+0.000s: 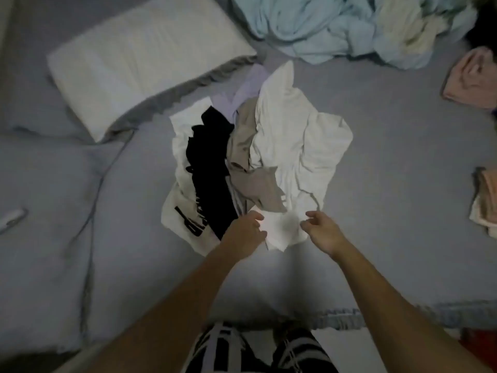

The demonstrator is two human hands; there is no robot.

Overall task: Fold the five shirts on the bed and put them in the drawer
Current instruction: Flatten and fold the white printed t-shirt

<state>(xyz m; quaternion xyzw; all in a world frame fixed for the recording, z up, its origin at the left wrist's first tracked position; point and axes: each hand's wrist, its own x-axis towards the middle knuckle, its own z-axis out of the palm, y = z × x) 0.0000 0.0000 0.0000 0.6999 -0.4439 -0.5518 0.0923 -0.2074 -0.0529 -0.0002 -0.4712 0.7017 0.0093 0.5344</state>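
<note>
Bed [390,184], grey sheet, carries everything. Pillow [139,60] far up-left of the grips; blue blanket [322,25] far ahead. Shirt pile [255,162] just ahead of both hands, unfolded, heaped: white shirt [295,135] on top, black-and-white one [204,168] left. Left hand [246,232] and right hand [322,232] at the white shirt's near hem; grips loosely curled, pinch or only touch: cannot tell. Likely taking the hem to pull it out flat. Open sheet near and right of the grips gives folding room. Drawer not visible.
</note>
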